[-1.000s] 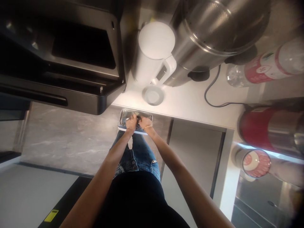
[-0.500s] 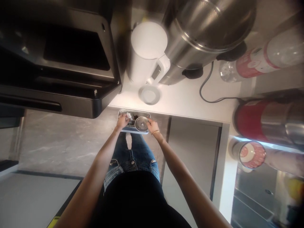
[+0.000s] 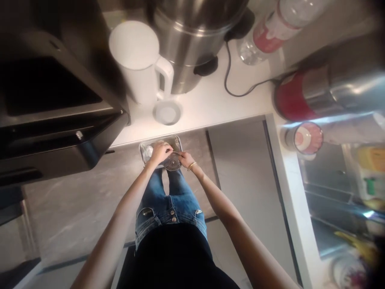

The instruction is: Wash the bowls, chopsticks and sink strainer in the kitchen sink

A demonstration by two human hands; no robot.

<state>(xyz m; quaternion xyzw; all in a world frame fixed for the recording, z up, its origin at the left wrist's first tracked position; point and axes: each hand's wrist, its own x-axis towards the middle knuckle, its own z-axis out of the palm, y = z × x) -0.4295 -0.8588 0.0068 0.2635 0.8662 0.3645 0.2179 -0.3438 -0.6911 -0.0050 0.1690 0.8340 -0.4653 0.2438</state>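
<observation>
My right hand point(image 3: 186, 159), with a gold bracelet at its wrist, grips a round perforated metal strainer point(image 3: 173, 161) by its edge. The strainer is held over a rectangular light-rimmed bin point(image 3: 179, 141) in front of my legs. My left hand point(image 3: 161, 152) is beside the strainer, thumb and fingers pinched together at its upper rim. Whatever lies between those fingertips is too small to make out. White crumpled material point(image 3: 147, 151) shows in the bin to the left of my left hand, which covers part of the inside.
Above the bin runs a white counter point(image 3: 204, 108) with a white jug point(image 3: 135, 60), a small grey-white dish point(image 3: 167, 112) and a steel pot point(image 3: 186, 52). A black appliance point(image 3: 99, 148) juts out at left. Rightward are a plastic bottle point(image 3: 267, 36), a glass point(image 3: 308, 137) and a sink point(image 3: 327, 192).
My left hand has moved right from the white crumpled material to the strainer's rim. The strainer has shifted slightly left and down. The camera view has turned and moved right.
</observation>
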